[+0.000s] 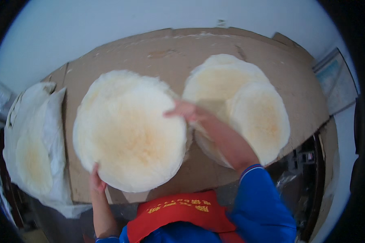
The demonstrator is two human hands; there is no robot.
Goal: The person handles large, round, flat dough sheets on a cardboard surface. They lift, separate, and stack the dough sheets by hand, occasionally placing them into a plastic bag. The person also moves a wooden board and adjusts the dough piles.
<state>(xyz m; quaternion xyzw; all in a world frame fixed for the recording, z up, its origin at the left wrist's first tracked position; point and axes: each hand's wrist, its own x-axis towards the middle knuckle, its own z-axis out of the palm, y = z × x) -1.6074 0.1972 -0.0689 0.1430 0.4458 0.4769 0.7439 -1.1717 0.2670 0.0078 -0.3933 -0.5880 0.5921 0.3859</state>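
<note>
In front of me a large round flatbread (127,136), pale with a browned centre, lies over others whose edges show behind and to its right. My left hand (99,180) grips its near left edge, with the thumb on top and the fingers mostly hidden beneath. At its right edge is my right hand (185,111), blurred, the thumb over the top and the other fingers partly hidden. Beyond my right forearm lie overlapping flatbreads (225,79); a smaller-looking round one (260,121) rests on top there.
Brown cardboard (170,57) with whitish flecks covers the table. At the far left, white cloth (56,127) lies beside another flatbread (33,161). A white wall (124,18) rises behind the table, and a framed picture (336,82) stands at the right. I wear a red apron (182,209) bearing writing.
</note>
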